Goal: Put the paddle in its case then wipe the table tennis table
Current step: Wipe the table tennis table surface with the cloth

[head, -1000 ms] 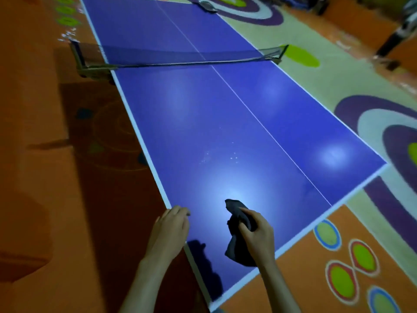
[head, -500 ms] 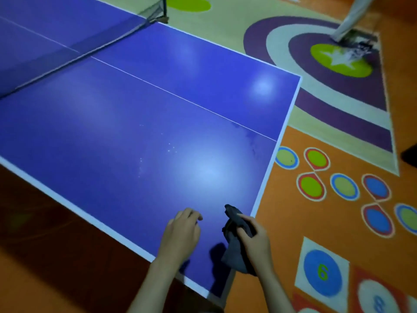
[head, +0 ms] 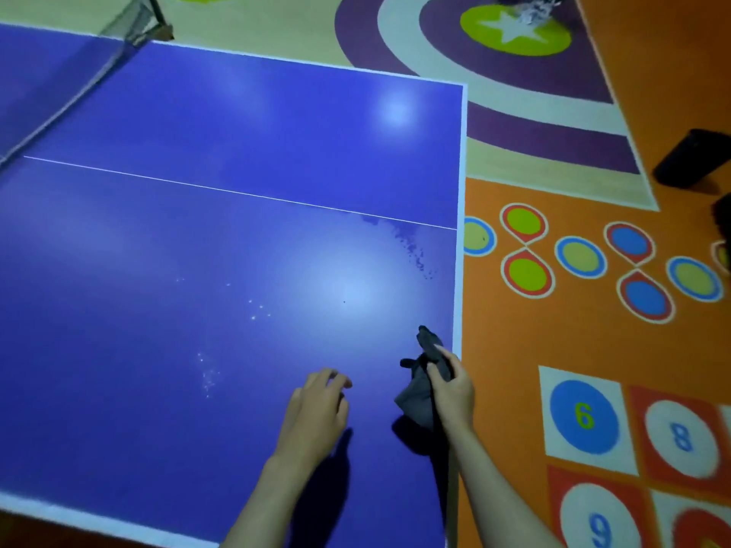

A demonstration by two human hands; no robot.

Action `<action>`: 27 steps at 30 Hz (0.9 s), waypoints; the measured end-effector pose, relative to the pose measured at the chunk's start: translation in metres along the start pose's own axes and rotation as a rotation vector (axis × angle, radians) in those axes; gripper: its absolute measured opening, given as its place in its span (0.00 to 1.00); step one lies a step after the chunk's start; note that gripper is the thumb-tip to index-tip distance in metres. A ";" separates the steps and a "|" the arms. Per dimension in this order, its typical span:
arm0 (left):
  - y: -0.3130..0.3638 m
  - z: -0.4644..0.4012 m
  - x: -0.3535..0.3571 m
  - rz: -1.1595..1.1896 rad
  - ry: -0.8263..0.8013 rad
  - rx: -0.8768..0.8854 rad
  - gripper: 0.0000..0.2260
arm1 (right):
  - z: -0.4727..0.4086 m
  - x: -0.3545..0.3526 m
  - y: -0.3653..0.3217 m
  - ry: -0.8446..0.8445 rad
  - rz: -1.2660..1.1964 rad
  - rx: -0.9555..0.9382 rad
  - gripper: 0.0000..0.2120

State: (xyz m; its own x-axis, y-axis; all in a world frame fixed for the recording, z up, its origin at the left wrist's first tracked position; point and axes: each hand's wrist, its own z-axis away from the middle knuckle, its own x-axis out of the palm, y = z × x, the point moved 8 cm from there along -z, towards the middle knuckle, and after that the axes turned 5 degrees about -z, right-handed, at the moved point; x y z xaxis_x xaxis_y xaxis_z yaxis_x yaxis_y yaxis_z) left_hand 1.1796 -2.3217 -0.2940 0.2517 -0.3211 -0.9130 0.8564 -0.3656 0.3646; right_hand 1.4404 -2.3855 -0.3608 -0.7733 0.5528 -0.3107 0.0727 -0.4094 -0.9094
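Observation:
The blue table tennis table (head: 197,239) fills the left and middle of the view, with a white centre line and white border. My right hand (head: 453,393) grips a bunched dark grey cloth (head: 421,383) just above the table's near right corner. My left hand (head: 316,413) hovers over the table surface to the left of the cloth, fingers loosely curled and holding nothing. Small white specks (head: 257,308) and a dark smear (head: 411,247) mark the table top. No paddle or case shows.
The net (head: 79,77) crosses the table at the upper left. Right of the table is an orange floor (head: 593,342) painted with coloured circles and numbers. A dark cylindrical object (head: 692,164) lies at the right edge. A purple ring pattern (head: 514,92) lies beyond.
The view has swung right, so the table's end edge and the numbered floor now show. Both hands kept their pose, the right still holding the cloth near the corner.

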 end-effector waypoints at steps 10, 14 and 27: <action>-0.024 -0.105 0.046 -0.058 0.019 0.188 0.13 | -0.014 0.045 0.045 0.210 0.938 -0.167 0.33; -0.025 -0.151 0.063 -0.163 0.032 0.230 0.20 | -0.033 0.052 0.039 0.264 0.995 -0.192 0.31; -0.023 -0.213 0.103 -0.305 0.006 0.290 0.25 | -0.178 0.066 -0.011 0.209 0.986 -0.367 0.27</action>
State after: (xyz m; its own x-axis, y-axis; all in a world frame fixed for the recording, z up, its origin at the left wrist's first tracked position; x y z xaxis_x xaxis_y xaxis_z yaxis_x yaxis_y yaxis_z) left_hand 1.2815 -2.1605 -0.4355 0.0092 -0.1553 -0.9878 0.7297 -0.6744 0.1128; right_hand 1.5008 -2.2157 -0.4206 -0.1488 0.2252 -0.9629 0.8180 -0.5192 -0.2478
